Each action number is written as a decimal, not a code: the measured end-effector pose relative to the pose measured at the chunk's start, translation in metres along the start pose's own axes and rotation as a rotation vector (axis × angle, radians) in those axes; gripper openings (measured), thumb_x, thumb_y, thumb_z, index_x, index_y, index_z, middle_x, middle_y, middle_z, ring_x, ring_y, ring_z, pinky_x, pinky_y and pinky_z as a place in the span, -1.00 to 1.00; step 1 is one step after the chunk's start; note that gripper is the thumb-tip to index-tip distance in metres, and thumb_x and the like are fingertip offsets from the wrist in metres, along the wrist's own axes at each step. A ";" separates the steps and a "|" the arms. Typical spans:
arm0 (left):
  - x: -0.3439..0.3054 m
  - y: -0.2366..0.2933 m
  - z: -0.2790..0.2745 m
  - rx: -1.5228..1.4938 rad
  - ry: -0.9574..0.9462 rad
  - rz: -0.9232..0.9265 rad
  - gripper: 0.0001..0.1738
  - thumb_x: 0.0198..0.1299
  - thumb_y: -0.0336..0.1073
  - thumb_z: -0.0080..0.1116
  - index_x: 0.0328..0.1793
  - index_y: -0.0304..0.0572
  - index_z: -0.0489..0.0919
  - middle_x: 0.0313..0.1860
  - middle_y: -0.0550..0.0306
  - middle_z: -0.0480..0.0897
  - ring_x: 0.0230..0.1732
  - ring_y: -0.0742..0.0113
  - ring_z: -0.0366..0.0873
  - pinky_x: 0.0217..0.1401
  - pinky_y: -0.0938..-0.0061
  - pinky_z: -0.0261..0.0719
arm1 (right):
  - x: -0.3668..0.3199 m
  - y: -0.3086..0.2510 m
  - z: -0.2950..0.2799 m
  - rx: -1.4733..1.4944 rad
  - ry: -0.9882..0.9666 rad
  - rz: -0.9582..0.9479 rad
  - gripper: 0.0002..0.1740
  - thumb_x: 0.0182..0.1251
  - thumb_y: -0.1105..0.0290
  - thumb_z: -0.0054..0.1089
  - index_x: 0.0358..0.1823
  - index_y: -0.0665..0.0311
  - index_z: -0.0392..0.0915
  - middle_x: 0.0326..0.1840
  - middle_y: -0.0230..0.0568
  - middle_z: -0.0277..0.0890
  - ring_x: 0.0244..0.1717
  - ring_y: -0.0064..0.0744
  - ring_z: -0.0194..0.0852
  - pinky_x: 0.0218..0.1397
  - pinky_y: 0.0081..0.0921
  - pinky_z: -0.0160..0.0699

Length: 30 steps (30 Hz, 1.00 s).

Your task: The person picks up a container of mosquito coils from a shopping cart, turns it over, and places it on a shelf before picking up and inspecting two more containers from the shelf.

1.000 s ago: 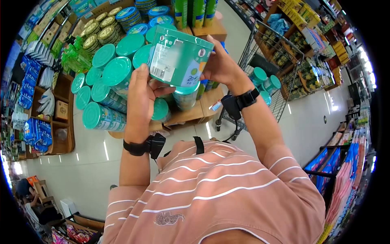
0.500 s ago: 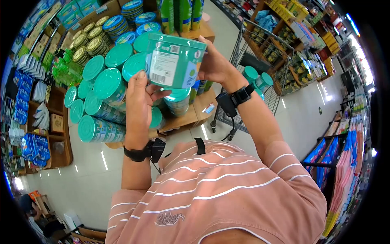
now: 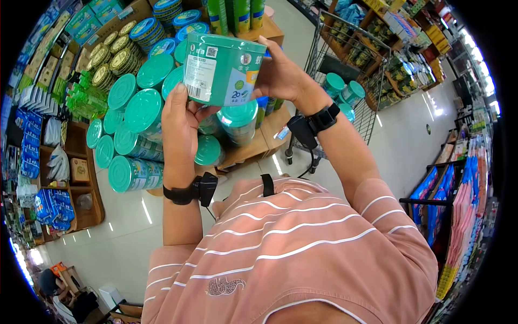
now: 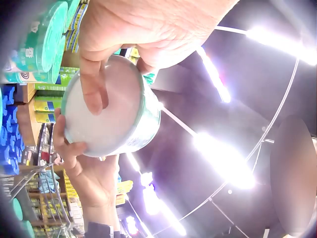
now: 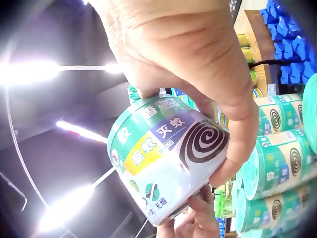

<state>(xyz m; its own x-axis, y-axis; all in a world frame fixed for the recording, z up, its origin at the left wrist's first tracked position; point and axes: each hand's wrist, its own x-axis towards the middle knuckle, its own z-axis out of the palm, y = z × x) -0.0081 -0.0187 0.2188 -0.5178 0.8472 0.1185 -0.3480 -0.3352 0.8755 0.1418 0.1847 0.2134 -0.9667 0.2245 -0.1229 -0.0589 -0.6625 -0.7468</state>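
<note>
A green mosquito coil tub [image 3: 222, 70] is held up in front of the chest by both hands, its printed label side facing the head camera. My left hand [image 3: 181, 116] grips its lower left, thumb on the side and fingers under the base. The white base [image 4: 111, 121] shows in the left wrist view with fingers of both hands against it. My right hand [image 3: 283, 75] grips the opposite side, thumb near the upper rim. A spiral picture and printed characters show on that side in the right wrist view, where fingers [image 5: 237, 144] curl round the tub.
Similar green tubs [image 3: 143, 110] are stacked on a wooden display stand [image 3: 253, 146] just beyond the hands. A wire shopping cart [image 3: 350, 65] with several green tubs stands at right. Shelving [image 3: 86, 189] lies at left, and a person [image 3: 59, 291] is at lower left.
The tub has shifted slightly left in the head view with both hands still on it. Its label side turned a little one way, then back. The stacked tubs and cart also shifted with the view.
</note>
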 end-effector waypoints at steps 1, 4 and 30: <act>0.000 0.001 -0.003 0.005 -0.001 0.006 -0.56 0.60 -0.09 -0.14 0.27 -0.34 0.48 0.09 0.00 0.68 0.06 0.24 0.70 0.01 0.29 0.80 | 0.002 0.002 0.001 0.003 0.018 0.002 -0.07 0.42 -0.40 -0.06 0.50 0.23 0.32 0.47 0.01 0.37 0.40 0.00 0.42 0.26 0.12 0.61; 0.000 0.004 -0.014 0.004 0.025 0.018 -0.57 0.61 -0.10 -0.15 0.25 -0.33 0.50 0.06 0.01 0.69 0.05 0.26 0.70 0.00 0.31 0.80 | 0.011 0.006 0.008 -0.003 0.064 -0.006 -0.04 0.41 -0.41 -0.06 0.50 0.28 0.30 0.49 0.04 0.35 0.41 0.02 0.40 0.25 0.13 0.61; -0.002 0.056 -0.072 0.221 0.234 -0.044 -0.11 0.37 0.47 -0.13 0.52 -0.09 0.35 0.39 -0.07 0.47 0.27 0.03 0.54 0.00 0.11 0.76 | 0.053 0.053 0.110 -0.623 0.293 -0.397 -0.12 0.39 -0.29 0.16 0.46 0.25 0.32 0.29 -0.13 0.45 0.11 -0.35 0.49 -0.03 -0.36 0.65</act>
<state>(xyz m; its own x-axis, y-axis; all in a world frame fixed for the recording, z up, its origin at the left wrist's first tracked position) -0.0832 -0.0685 0.2333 -0.6807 0.7325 -0.0102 -0.2094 -0.1812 0.9609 0.0603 0.0823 0.2390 -0.7930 0.5959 0.1267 -0.1514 0.0086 -0.9884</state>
